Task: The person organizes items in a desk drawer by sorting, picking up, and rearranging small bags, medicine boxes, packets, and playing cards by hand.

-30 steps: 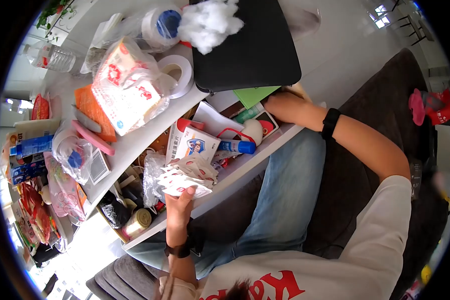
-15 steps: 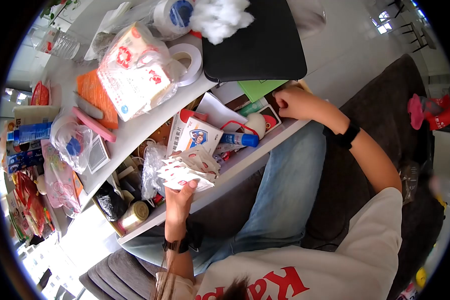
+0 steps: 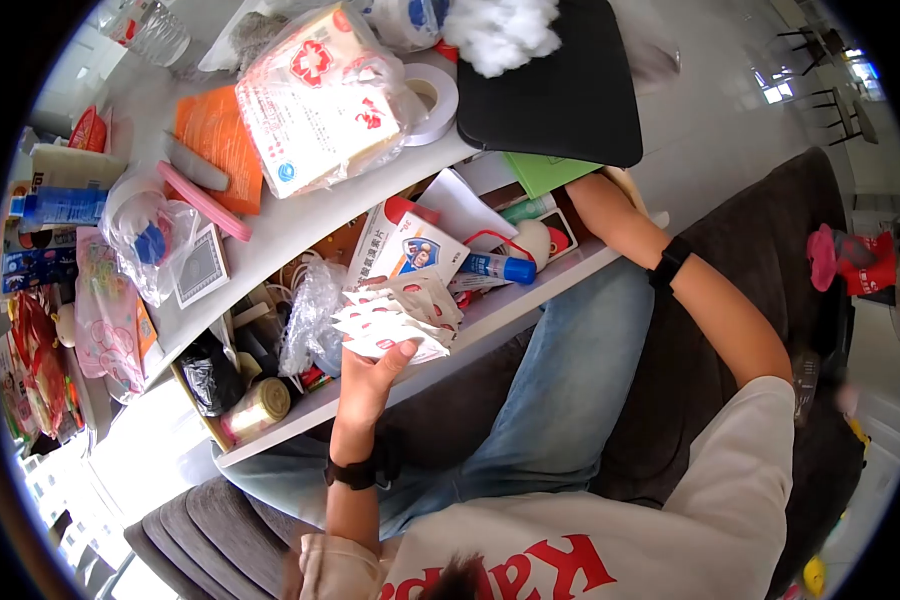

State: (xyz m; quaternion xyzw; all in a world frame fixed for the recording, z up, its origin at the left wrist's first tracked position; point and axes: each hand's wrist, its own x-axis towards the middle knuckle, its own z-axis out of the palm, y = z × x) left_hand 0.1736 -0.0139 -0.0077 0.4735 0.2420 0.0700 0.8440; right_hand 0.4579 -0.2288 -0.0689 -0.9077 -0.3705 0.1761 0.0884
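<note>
My left hand (image 3: 370,385) grips a fanned bundle of small white packets (image 3: 400,318) over the front edge of an open drawer (image 3: 510,318). Just behind the packets stand white medicine boxes (image 3: 425,250) with a blue shield print. My right hand (image 3: 595,195) reaches into the drawer's right end, beside a green booklet (image 3: 550,172); its fingers are hidden there. Near it lie a green tube (image 3: 528,209), a red and black card (image 3: 558,238) and a blue-capped tube (image 3: 500,267). Bubble wrap (image 3: 313,315) and a yellowish roll (image 3: 258,408) fill the left part.
On the tabletop (image 3: 300,225) are a bagged paper pack (image 3: 320,105), a tape roll (image 3: 432,105), a pink-edged item (image 3: 205,202) and an orange sheet (image 3: 225,145). A black chair-like panel (image 3: 560,100) holding white stuffing (image 3: 500,35) overhangs the drawer. My legs are below.
The view has shifted. My right hand came up from the drawer's right end, then went back in under the edge of the green booklet. My left hand still holds the packets.
</note>
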